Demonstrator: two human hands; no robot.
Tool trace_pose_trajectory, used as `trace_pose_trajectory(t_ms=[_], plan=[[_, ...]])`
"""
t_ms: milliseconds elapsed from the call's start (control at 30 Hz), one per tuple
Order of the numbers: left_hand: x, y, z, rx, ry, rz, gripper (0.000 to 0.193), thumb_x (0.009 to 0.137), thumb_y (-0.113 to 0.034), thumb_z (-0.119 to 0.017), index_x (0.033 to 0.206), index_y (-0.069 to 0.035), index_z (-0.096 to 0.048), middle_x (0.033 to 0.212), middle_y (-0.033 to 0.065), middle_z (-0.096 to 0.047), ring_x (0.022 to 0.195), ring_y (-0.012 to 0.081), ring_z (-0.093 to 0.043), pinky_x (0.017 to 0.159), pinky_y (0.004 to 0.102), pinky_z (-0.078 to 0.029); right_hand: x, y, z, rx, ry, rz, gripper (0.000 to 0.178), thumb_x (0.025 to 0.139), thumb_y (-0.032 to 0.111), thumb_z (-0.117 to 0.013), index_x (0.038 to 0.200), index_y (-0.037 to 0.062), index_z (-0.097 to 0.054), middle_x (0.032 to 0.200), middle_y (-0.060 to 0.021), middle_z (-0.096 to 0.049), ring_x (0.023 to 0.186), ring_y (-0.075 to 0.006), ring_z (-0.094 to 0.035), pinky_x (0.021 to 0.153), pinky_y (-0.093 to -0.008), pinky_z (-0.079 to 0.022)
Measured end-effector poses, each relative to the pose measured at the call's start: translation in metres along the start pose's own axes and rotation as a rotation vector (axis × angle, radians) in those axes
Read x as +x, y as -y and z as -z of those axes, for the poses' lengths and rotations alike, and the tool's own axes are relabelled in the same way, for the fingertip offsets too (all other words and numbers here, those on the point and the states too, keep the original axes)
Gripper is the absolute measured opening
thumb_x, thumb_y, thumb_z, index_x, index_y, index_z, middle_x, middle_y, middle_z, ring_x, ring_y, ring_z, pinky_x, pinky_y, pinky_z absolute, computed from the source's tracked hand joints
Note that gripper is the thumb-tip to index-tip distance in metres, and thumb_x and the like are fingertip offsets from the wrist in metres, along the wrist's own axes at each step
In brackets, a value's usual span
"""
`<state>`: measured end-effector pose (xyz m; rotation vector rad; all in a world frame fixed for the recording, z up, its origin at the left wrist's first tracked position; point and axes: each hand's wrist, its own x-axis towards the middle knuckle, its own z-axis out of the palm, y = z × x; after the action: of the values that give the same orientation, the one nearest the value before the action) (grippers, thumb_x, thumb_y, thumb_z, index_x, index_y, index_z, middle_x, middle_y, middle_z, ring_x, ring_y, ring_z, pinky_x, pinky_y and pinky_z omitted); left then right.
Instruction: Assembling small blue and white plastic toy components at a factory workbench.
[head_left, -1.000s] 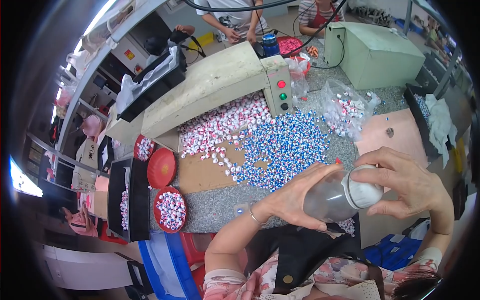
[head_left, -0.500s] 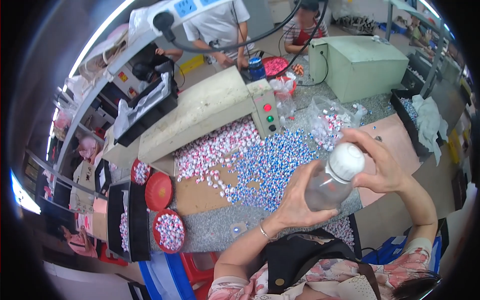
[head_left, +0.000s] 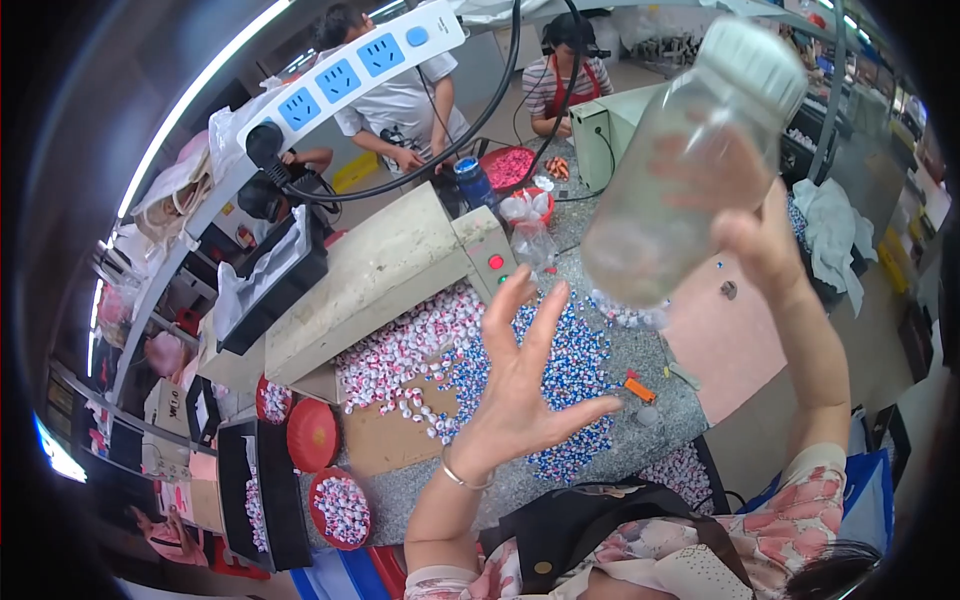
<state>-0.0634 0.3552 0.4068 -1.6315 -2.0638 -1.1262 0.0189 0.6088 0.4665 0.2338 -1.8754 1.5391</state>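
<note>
A clear bottle with a white cap (head_left: pixel 630 230) is raised over the right part of the table, tilted with its cap up and to the right. My right hand (head_left: pixel 762 235) grips it from behind and the right; some fingers show through the clear wall. No contents can be made out. My left hand (head_left: pixel 525 395) is apart from the bottle, fingers spread and holding nothing. It hovers above a heap of small blue, white and red pieces (head_left: pixel 585 340). Larger pink-and-white pieces (head_left: pixel 400 345) lie beyond, at the machine's opening.
A pale machine (head_left: pixel 370 270) spans the table's far side. Red bowls (head_left: pixel 314 436) and a black bin (head_left: pixel 285 480) stand at left. A power strip (head_left: pixel 350 75) with cables hangs overhead. A pink sheet (head_left: pixel 735 345) and a small orange object (head_left: pixel 640 390) lie at right. Two people work opposite.
My left hand has let go of the bottle and opened out to the left. My right hand has lifted the bottle up and away. The view has shifted slightly.
</note>
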Motion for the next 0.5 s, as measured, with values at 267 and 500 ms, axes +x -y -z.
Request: trace_pose_trajectory(t_ms=[267, 500], plan=[[-0.030, 0.040, 0.025, -0.166, 0.076, 0.187, 0.067, 0.066, -0.011, -0.083, 0.127, -0.004, -0.056, 0.135, 0.0163, -0.041, 0.104, 0.0247, -0.059, 0.089, 0.0358, -0.049, 0.210, 0.093, 0.015, -0.291, -0.227, 0.536, 0.057, 0.076, 0.028, -0.077, 0.120, 0.0006, -0.055, 0.109, -0.0099, -0.063, 0.097, -0.0170, -0.063, 0.087, -0.0308, -0.050], [-0.054, 0.041, 0.046, -0.244, 0.060, 0.373, 0.043, 0.073, -0.003, -0.076, 0.115, -0.002, -0.064, 0.115, 0.0123, -0.060, 0.092, 0.0202, -0.064, 0.086, 0.0319, -0.049, 0.336, 0.072, -0.022, -0.732, -0.270, 0.395, 0.072, 0.065, 0.045, -0.080, 0.113, -0.0045, -0.060, 0.108, -0.0215, -0.066, 0.109, -0.0325, -0.062, 0.094, -0.0375, -0.047]])
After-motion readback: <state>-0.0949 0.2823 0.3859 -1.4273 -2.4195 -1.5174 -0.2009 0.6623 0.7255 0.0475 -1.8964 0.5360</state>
